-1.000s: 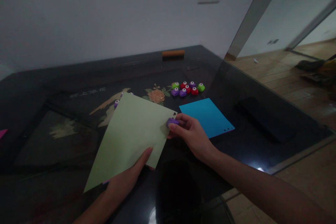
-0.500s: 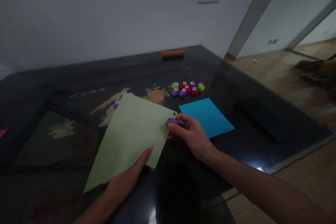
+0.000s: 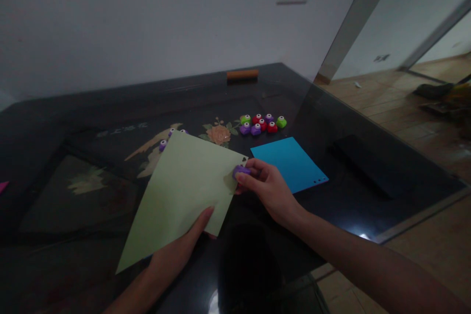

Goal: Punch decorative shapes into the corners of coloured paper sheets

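A pale green sheet of paper (image 3: pixel 184 186) is held up over the table by my left hand (image 3: pixel 180 250), thumb on top and fingers hidden beneath. Its right edge sits at a small purple craft hole punch (image 3: pixel 241 171), which my right hand (image 3: pixel 267 184) pinches between thumb and fingers. Small dark punched shapes (image 3: pixel 244 159) show in the sheet's corner just above the punch. To the right of my right hand lies a blue sheet of paper (image 3: pixel 290 164) with a few small holes along its near right corner.
Several green, red and purple punches (image 3: pixel 261 125) cluster behind the blue sheet. More purple punches (image 3: pixel 163 145) peek out past the green sheet's left edge. An orange-brown cylinder (image 3: pixel 243 75) lies by the wall. A dark flat object (image 3: pixel 364 167) rests at right on the glossy table (image 3: pixel 206 98).
Almost nothing differs. The green sheet's lower left corner has dropped slightly; both hands keep their hold in the same place.
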Available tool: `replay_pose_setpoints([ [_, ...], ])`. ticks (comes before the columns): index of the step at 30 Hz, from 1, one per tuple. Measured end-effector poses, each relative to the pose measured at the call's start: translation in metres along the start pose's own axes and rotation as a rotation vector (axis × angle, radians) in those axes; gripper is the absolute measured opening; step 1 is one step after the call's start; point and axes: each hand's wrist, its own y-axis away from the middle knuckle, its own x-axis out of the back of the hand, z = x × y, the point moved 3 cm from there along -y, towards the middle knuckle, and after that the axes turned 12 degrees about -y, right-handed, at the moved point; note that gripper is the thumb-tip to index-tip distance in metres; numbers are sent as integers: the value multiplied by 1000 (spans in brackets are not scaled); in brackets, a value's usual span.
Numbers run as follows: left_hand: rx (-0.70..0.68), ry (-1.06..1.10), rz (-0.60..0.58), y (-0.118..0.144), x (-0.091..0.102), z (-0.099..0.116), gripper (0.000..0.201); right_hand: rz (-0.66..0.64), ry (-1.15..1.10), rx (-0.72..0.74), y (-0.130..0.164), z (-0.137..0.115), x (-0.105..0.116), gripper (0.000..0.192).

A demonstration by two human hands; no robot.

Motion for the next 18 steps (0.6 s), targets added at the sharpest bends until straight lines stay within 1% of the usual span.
replay_pose_setpoints([
  [8, -38, 2, -25, 1, -2, -3, 37, -8, 0, 7, 0, 0, -1, 22],
  [13, 8, 7, 3, 1, -1, -4, 40, -5, -1, 7, 1, -1, -1, 24],
  [16, -22, 18, -26, 2, -1, -2, 39, 8, -1, 3, 1, -2, -2, 25],
  [18, -29, 17, -22, 2, -1, 0, 38, 12, -4, -1, 2, -2, -3, 24],
])
